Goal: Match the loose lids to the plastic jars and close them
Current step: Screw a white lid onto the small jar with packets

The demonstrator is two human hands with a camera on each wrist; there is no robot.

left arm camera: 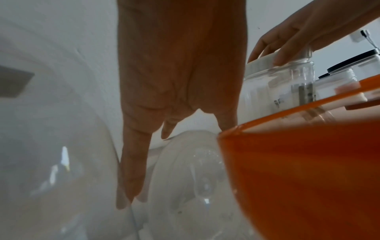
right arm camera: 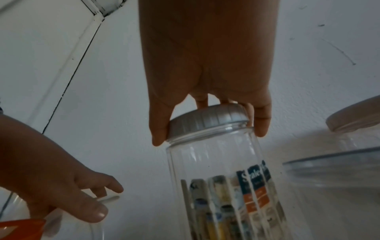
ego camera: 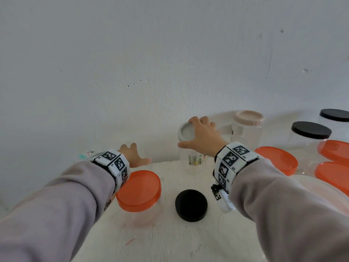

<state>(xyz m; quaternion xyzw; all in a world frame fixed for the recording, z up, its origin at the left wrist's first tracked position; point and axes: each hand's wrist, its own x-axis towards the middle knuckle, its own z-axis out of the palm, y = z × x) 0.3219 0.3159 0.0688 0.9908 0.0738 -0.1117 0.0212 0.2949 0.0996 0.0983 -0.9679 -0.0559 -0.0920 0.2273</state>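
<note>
My right hand (ego camera: 198,137) grips the grey ribbed lid (ego camera: 186,132) (right arm camera: 207,120) from above, thumb on one side and fingers on the other. The lid sits on the mouth of a tall clear jar (right arm camera: 216,170) with a printed label, which stands by the wall. My left hand (ego camera: 132,154) reaches forward on the left, its fingers (left arm camera: 131,170) fairly straight and touching a clear lidless jar (left arm camera: 191,170). A loose black lid (ego camera: 191,205) lies flat on the table (ego camera: 170,239) between my arms. A jar with an orange lid (ego camera: 138,190) stands under my left wrist.
A clear jar with a pink lid (ego camera: 248,118) stands right of the tall jar. Two black-lidded jars (ego camera: 310,130) and several orange lids (ego camera: 277,159) crowd the right side. A white wall (ego camera: 170,63) runs along the back of the table.
</note>
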